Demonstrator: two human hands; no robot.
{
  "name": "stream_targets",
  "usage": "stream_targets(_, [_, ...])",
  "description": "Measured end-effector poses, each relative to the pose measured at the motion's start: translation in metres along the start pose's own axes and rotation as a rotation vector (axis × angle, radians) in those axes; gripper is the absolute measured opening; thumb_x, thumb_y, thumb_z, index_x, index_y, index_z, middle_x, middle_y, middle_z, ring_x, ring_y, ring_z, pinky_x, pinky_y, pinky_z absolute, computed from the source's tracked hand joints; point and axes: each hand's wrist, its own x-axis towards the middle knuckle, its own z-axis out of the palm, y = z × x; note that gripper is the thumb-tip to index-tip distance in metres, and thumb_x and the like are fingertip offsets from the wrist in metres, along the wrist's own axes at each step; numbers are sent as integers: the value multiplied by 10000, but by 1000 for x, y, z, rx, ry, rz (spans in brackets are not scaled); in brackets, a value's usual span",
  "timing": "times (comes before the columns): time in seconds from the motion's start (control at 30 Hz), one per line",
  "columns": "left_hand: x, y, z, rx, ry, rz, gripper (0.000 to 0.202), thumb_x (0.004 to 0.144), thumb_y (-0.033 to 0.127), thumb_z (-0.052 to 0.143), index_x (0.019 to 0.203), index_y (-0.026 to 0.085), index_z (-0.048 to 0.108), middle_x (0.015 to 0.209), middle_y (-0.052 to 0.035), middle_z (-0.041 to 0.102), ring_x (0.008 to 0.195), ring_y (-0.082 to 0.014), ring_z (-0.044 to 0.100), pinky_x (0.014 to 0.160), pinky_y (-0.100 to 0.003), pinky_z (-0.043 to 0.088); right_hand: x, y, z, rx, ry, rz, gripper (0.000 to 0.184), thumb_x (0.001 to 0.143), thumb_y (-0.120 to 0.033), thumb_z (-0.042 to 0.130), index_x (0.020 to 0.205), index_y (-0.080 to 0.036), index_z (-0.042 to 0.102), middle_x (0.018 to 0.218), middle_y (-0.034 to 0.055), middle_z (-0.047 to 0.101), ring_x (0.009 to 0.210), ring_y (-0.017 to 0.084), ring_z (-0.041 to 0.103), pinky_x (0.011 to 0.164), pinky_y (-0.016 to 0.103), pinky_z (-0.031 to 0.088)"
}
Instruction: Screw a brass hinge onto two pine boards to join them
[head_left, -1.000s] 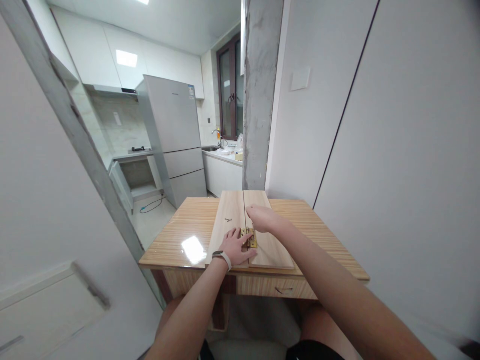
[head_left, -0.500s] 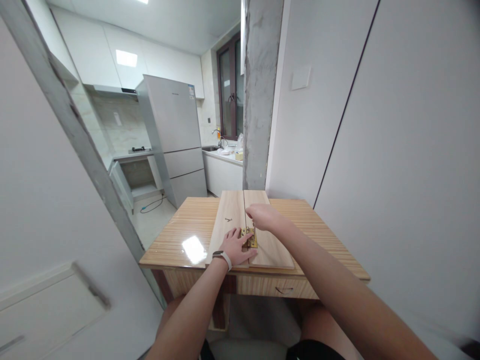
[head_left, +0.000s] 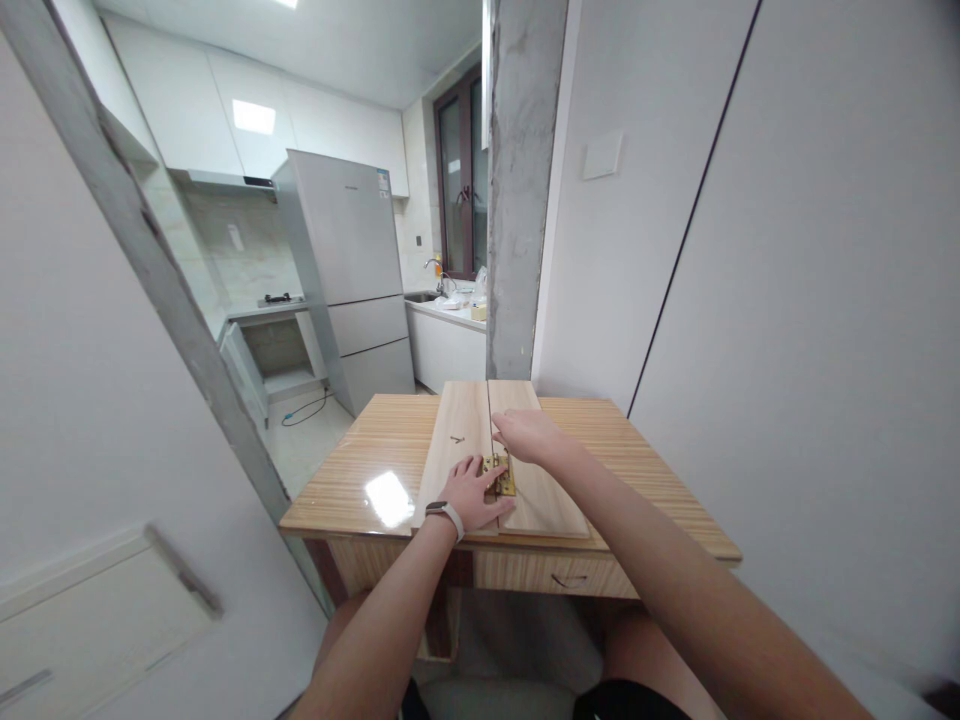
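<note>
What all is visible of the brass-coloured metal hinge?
The brass-coloured, metal-looking hinge lies opened flat across the seam between two pale wooden boards, toward their near edge. Its right leaf looks pierced by small holes. The bare left grip covers and touches part of it; the right grip is just beyond, contact unclear. Fastening can't be told.

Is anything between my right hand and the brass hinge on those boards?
Partly, yes: your left hand lies across the brass hinge, covering some of it. A small dark piece shows just under your right hand by the hinge's far edge, too small to identify. I see nothing else in between.
</note>
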Motion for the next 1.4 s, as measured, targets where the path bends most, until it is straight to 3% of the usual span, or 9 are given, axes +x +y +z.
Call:
stream_targets(0.13, [0,0,0,-3,5,6,801,827,848,420,1497,411,438,1585,-76,369,1461,-387,276,1165,-573,217,-1,-3,1,62,-37,5,338,929,-238,538,1250,-132,545,1244,204,607,1005,261,679,791,319,484])
stream_targets(0.3, [0,0,0,-3,3,5,800,829,844,422,1502,412,430,1591,-76,359,1466,-391,268,1164,-581,212,-2,-3,-3,37,-37,-44,304,861,-132,602,1164,-125,581,1173,181,641,1044,260,665,831,305,474])
stream_targets(0.5, [0,-1,1,-3,-4,1,802,829,848,421,1505,415,425,1602,-70,344,1470,-387,258,1173,-569,194,-2,2,-4,2,5,-34,233,899,-92,521,1101,-131,631,1113,179,685,1032,263,670,821,307,478])
stream_targets(0.83, [1,-2,3,2,0,4,798,826,852,416,1498,422,433,1595,-66,355,1470,-386,264,1166,-586,216,3,3,-1,-33,-6,-47,194,922,-134,544,1093,-131,636,1093,177,703,1018,260,684,807,294,487])
stream_targets(1.23, [1,-5,6,4,28,25,786,836,841,416,1501,423,428,1586,-75,369,1463,-389,282,1162,-583,227,5,3,3,-62,5,2,313,1008,-343,449,1083,-125,661,1061,195,716,1003,301,695,801,357,508])
stream_targets(1.4, [2,-6,7,-2,26,22,787,835,839,425,1505,425,421,1594,-68,357,1467,-387,270,1168,-576,217,0,3,5,-47,-37,15,338,931,-298,584,1227,-133,569,1205,212,629,965,277,698,775,335,513])
